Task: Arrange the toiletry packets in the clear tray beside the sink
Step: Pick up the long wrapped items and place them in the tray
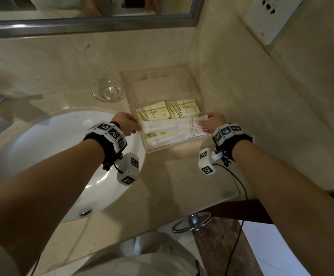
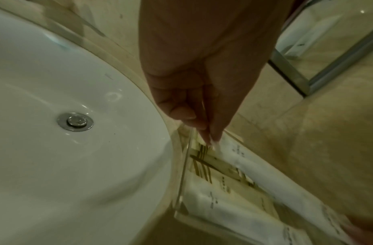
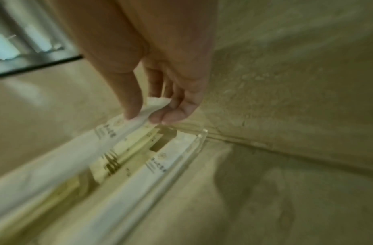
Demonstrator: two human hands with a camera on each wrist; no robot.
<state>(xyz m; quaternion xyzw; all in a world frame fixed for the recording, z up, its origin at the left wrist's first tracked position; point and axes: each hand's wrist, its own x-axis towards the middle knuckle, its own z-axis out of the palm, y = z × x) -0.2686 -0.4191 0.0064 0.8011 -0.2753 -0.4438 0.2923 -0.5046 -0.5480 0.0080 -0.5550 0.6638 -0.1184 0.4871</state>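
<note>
A clear tray (image 1: 134, 92) stands on the counter right of the sink. Two yellow packets (image 1: 153, 113) lie side by side in it, with more white and yellow packets (image 1: 162, 139) nearer the front wall. A long white packet (image 1: 172, 125) is held level above the tray. My left hand (image 1: 131, 124) pinches its left end (image 2: 218, 145). My right hand (image 1: 209, 123) pinches its right end (image 3: 154, 106) between thumb and fingers. In the right wrist view another long white packet (image 3: 139, 180) lies along the tray's front wall (image 3: 193, 149).
The white sink (image 1: 52, 156) with its metal drain (image 2: 75, 121) lies left of the tray. A glass tumbler (image 1: 108, 90) stands behind the sink beside the tray. The marble side wall (image 1: 262, 106) runs close along the tray's right. A mirror frame (image 1: 82, 24) is at the back.
</note>
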